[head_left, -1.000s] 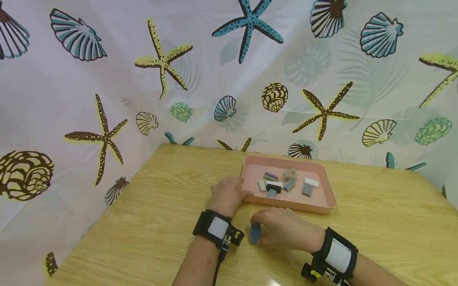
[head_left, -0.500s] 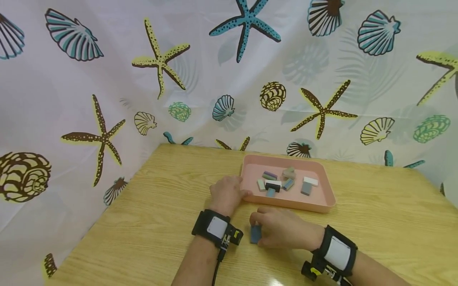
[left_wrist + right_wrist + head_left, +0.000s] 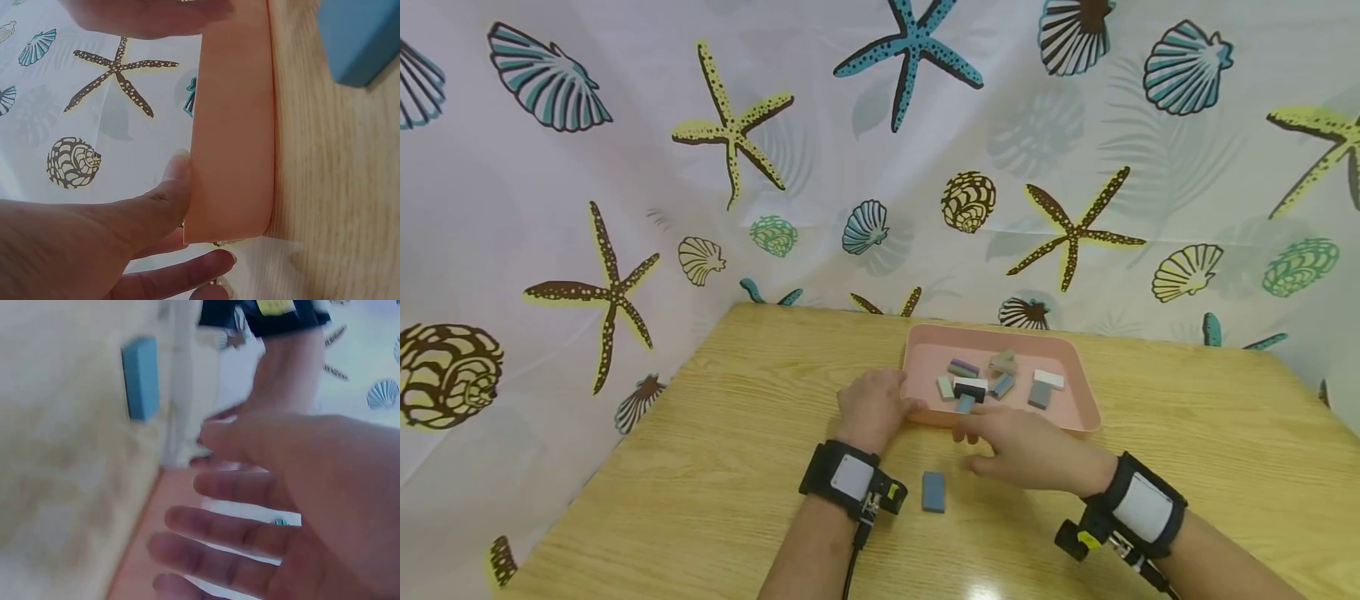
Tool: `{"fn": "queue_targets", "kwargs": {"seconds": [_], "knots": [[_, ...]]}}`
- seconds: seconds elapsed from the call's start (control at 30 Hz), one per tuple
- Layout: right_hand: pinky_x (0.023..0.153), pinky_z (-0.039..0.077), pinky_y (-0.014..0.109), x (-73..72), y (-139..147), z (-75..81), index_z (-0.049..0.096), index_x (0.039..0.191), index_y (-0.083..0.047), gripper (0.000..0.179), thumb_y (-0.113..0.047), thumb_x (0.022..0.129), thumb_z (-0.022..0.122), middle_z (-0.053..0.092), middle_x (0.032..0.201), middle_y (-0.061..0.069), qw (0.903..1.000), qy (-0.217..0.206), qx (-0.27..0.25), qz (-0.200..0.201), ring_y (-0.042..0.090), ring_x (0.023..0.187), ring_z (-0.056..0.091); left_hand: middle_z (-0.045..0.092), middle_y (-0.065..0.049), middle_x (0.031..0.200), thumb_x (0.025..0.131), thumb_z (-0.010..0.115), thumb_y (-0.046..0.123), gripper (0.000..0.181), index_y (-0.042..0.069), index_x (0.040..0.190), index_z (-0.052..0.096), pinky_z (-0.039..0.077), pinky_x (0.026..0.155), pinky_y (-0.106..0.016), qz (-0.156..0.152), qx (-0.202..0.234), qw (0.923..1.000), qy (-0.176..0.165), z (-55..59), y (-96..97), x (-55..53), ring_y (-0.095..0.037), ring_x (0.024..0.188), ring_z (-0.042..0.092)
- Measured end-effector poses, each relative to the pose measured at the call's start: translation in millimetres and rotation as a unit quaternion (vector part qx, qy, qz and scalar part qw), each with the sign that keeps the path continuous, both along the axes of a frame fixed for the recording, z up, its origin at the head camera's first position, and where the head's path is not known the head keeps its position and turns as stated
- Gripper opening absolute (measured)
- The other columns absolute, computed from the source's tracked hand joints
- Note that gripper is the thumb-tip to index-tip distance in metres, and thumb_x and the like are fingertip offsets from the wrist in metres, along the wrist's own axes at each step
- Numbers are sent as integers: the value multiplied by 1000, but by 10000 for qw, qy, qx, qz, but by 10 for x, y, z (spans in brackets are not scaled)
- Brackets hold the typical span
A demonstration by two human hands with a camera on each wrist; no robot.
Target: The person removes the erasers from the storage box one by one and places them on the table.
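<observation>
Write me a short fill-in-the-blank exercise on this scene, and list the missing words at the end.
1. The tray that the left hand touches is ____ in colour.
2. The right hand is holding ____.
3. The block lying on the table outside the tray is ____ in colour.
4. The cloth behind the table is printed with seashells and five-armed ____.

Missing words: pink; nothing; blue; starfish.

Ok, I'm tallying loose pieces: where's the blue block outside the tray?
In the head view, the blue block lies on the table right of centre, nearer the camera than the pink tray, between the left wristband and right hand.
</observation>
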State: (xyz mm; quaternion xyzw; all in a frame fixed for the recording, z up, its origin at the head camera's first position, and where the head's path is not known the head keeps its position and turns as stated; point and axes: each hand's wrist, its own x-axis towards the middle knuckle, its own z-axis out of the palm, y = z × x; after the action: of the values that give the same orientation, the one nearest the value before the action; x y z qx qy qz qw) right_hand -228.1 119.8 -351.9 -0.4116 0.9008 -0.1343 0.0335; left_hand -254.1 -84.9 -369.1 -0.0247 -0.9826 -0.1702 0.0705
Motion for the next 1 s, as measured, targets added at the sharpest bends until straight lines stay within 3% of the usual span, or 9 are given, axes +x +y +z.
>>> {"fn": "queue_targets", "kwargs": {"seconds": [0.17, 0.47, 0.73, 1.0], "knots": [[55, 42, 25, -143, 187, 51, 60, 93, -16, 13, -20, 83, 66, 56, 79, -6, 9977, 420, -161, -498, 6, 63, 48, 65, 0, 84, 73, 70, 48, 44, 19, 106, 66, 43, 57, -39, 42, -94, 9999, 4, -1, 2, -4, -13, 66, 52], [56, 42, 29, -412, 472, 66, 61, 86, -8, 6, -13, 84, 63, 55, 73, -1, 9924, 322, -559, -1045, 11, 63, 47, 66, 0, 86, 73, 69, 49, 47, 19, 108, 66, 44, 55, -38, 47, -153, 9999, -18, -6, 5, 3, -12, 65, 51], [56, 42, 31, -691, 691, -63, 60, 87, -6, 10, -15, 84, 63, 54, 73, 4, 9795, -172, -111, -2002, 17, 63, 48, 66, 1, 91, 72, 71, 48, 48, 19, 110, 65, 45, 58, -39, 86, -19, 9999, -63, 4, -5, -1, -12, 67, 52], [54, 40, 32, -852, 791, -178, 61, 83, -3, 11, -14, 81, 63, 56, 72, 5, 9762, 44, -26, -2169, 17, 60, 48, 65, 1, 88, 72, 71, 48, 48, 20, 111, 65, 45, 61, -41, 120, 4, 9998, -148, 6, -11, -8, -13, 67, 51]]}}
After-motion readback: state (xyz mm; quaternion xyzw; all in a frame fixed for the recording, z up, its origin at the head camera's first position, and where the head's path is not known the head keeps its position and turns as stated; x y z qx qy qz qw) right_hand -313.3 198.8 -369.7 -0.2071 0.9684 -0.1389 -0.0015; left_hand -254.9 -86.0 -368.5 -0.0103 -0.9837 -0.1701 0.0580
